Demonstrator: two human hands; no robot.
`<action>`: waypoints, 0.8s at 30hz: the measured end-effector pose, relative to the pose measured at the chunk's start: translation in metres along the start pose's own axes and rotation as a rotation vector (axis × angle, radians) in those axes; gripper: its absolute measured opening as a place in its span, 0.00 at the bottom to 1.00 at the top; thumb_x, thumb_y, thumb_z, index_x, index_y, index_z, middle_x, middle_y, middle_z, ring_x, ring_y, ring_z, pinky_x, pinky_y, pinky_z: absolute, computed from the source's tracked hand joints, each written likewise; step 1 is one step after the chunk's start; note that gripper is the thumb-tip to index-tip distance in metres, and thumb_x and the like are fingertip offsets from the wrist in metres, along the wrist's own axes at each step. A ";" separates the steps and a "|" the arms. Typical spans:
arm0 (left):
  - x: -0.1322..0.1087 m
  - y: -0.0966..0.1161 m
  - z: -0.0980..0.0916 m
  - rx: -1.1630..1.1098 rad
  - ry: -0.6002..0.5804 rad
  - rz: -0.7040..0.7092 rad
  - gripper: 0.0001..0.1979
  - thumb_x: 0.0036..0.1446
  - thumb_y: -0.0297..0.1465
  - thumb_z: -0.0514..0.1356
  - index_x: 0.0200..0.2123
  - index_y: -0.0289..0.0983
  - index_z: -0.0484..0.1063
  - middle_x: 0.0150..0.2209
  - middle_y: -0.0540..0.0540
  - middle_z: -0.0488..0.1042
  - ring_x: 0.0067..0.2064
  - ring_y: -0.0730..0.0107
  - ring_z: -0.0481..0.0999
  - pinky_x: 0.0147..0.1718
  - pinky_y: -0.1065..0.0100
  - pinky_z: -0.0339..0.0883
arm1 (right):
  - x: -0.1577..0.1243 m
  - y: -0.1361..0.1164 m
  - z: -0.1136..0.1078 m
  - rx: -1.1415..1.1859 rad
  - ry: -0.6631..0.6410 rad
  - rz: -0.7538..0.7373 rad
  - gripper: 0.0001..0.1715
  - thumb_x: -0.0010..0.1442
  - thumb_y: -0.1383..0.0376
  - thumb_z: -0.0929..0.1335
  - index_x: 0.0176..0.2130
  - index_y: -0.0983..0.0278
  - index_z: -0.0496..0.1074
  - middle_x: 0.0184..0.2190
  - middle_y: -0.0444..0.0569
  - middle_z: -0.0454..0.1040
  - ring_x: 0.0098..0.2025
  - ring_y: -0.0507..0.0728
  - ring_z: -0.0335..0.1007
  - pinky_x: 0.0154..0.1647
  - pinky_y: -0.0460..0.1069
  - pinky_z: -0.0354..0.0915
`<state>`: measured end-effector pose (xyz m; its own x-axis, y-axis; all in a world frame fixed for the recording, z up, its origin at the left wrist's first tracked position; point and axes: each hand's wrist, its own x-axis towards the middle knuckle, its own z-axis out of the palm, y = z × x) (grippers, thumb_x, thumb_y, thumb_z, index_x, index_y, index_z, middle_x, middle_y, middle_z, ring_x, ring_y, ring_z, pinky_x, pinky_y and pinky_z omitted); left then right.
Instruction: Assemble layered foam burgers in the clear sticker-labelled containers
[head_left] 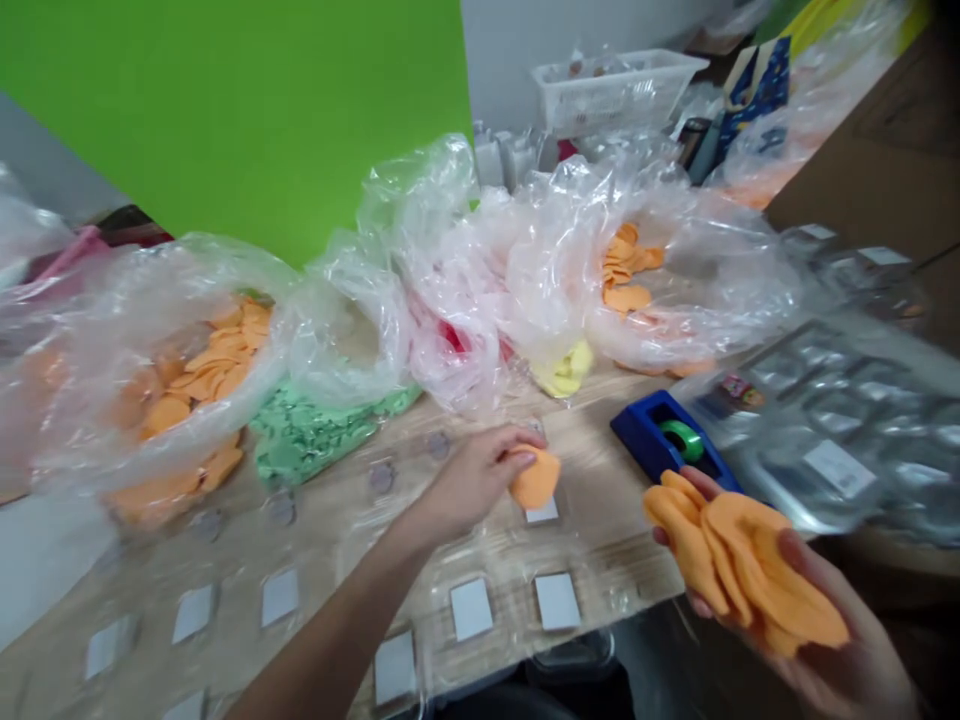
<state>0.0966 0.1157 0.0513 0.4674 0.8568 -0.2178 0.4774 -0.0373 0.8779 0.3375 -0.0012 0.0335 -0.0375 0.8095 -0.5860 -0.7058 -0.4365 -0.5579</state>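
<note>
My left grip (472,480) reaches out over the counter (600,520), wrist turned and fingers closed in a pinch on the upper edge of a single orange disc (538,480), which hangs just above a pale grey square patch (541,510). The right grip (847,670) sits low past the counter's near right edge, palm up with the fingers curled, loosely clenched around a stack of orange discs (750,560) that droops over its sides. These pieces look thin, soft and very light, felt or foam by the way they bend, so I would expect them to flop instead of holding a shape. A light pinch near the rim should be enough, and the loose stack could slide apart if the palm tips. The left forearm (337,590) runs diagonally in from the lower left. Rows of grey square patches (471,608) and some round grey patches (381,478) lie across the counter. Behind them, clear plastic bags (442,230) hold more orange discs (202,370), green pieces (315,435) and yellow pieces (562,368). A blue tape dispenser (637,430) with a green tape roll (681,438) sits just beyond the right grip, beside wrapped silver trays (840,440).
</note>
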 end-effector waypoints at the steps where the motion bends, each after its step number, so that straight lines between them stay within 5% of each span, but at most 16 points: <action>1: 0.005 -0.003 0.010 0.056 -0.068 0.049 0.11 0.57 0.30 0.49 0.39 0.38 0.69 0.39 0.48 0.73 0.40 0.68 0.72 0.37 0.70 0.64 | 0.001 0.001 -0.002 0.007 0.002 -0.001 0.30 0.56 0.52 0.58 0.58 0.44 0.49 0.51 0.50 0.65 0.42 0.64 0.70 0.32 0.58 0.69; 5: 0.013 -0.012 0.039 0.395 -0.170 0.170 0.11 0.57 0.28 0.49 0.40 0.41 0.67 0.36 0.50 0.74 0.36 0.68 0.73 0.35 0.69 0.63 | 0.007 0.006 -0.006 -0.005 -0.079 0.012 0.32 0.56 0.54 0.62 0.58 0.49 0.50 0.52 0.53 0.64 0.44 0.63 0.69 0.34 0.57 0.68; 12: 0.012 -0.018 0.053 0.655 -0.024 0.174 0.12 0.56 0.21 0.47 0.38 0.33 0.68 0.41 0.35 0.69 0.45 0.52 0.67 0.44 0.50 0.54 | 0.018 0.010 0.015 -0.041 -0.300 0.060 0.34 0.53 0.52 0.64 0.57 0.53 0.54 0.49 0.53 0.67 0.44 0.62 0.68 0.36 0.56 0.67; 17: -0.012 0.012 0.036 0.353 0.208 0.256 0.12 0.60 0.29 0.47 0.45 0.39 0.65 0.44 0.44 0.67 0.47 0.64 0.65 0.46 0.61 0.59 | 0.019 0.015 0.044 0.028 -0.416 0.043 0.31 0.52 0.48 0.65 0.52 0.56 0.61 0.47 0.53 0.67 0.42 0.60 0.70 0.36 0.54 0.67; 22: -0.036 0.048 0.027 0.344 0.101 0.378 0.20 0.52 0.37 0.58 0.49 0.43 0.63 0.48 0.45 0.64 0.50 0.61 0.62 0.48 0.61 0.59 | 0.020 0.022 0.065 -0.005 -0.493 0.024 0.30 0.52 0.50 0.65 0.51 0.60 0.61 0.45 0.52 0.68 0.42 0.58 0.69 0.34 0.49 0.67; 24: -0.040 0.051 0.030 0.298 0.147 0.399 0.13 0.52 0.34 0.59 0.43 0.43 0.65 0.46 0.47 0.66 0.49 0.63 0.63 0.49 0.61 0.59 | 0.021 0.024 0.067 0.040 -0.520 0.060 0.28 0.55 0.49 0.63 0.51 0.60 0.61 0.43 0.52 0.69 0.39 0.57 0.69 0.33 0.50 0.68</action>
<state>0.1247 0.0644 0.0915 0.5570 0.8085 0.1900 0.4844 -0.5020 0.7164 0.2720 0.0314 0.0471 -0.4177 0.8760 -0.2412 -0.7178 -0.4809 -0.5034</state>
